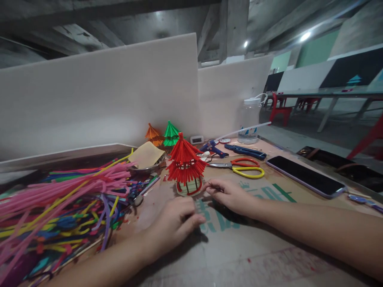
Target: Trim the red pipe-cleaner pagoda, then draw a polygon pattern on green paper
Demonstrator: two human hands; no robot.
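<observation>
Red and two-tiered at the roof, the hut [185,172] stands upright on the surface [263,249], centre stage in the head view, just beyond the person's hands. Look at the left hand [176,218]: close in front of it, fingers curled, thumb apart, a loose grip with nothing seen in it. Across from that, the right hand [226,194] has its fingertips at the hut's base, that grip slack and unfilled too; whether they touch, I can't tell from here. Looks to me like a placing or straightening step, with the hut bearing its own weight. Any further nudge calls for light fingertips, low on the base, clear of the fringed roof. Behind it, an orange hut [154,134] and a green hut [171,133]; scissors [232,164] and glue gun [213,148] lie right, stems [74,191] heaped left.
</observation>
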